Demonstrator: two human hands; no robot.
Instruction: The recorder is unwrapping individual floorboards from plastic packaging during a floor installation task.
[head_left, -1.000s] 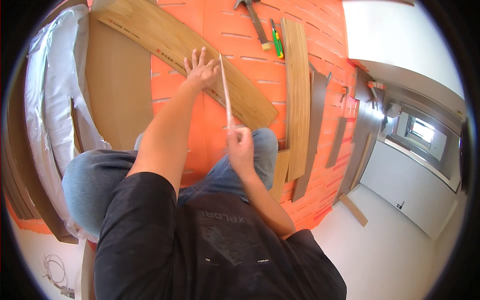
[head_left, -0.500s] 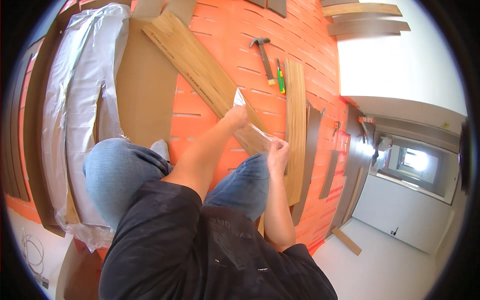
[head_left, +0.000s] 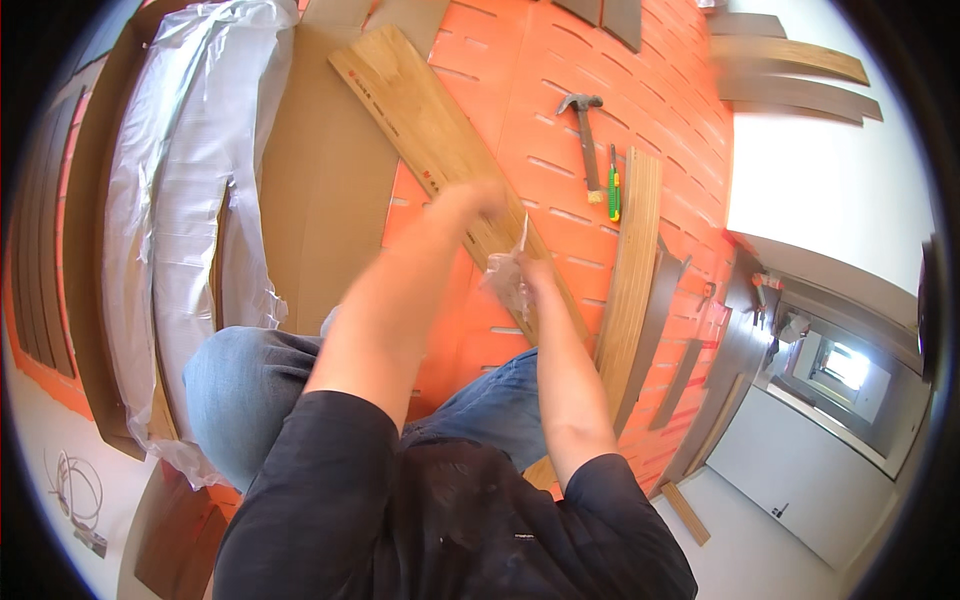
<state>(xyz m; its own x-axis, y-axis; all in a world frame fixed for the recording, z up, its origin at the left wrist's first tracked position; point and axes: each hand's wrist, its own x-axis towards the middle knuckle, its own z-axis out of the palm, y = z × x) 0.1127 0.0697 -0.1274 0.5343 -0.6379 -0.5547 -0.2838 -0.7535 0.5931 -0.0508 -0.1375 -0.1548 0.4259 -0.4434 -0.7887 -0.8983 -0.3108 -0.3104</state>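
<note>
A long light-wood plank (head_left: 385, 75) lies diagonally on orange underlay (head_left: 540, 120) in front of me. My left hand (head_left: 478, 200) is over the plank's middle, smeared by motion. My right hand (head_left: 532, 272), lower and farther right, is closed on a crumpled translucent white strip (head_left: 505, 280), whose thin end points up along the plank. Right of the plank are a claw hammer (head_left: 586, 145) and a green utility knife (head_left: 614, 190), lying beside a stack of wood boards (head_left: 630, 260).
On the left, an open cardboard box (head_left: 115, 120) holds boards under clear plastic wrap (head_left: 180, 170), beside flat cardboard (head_left: 310, 200). Grey boards (head_left: 665, 300) lie to the right. A cable coil (head_left: 75, 490) is at lower left, a white door (head_left: 780, 470) at far right.
The strip, stretched between both hands half a second ago, is now bunched at my right hand. My left hand has moved up away from it. The view has shifted, moving the floor items rightward.
</note>
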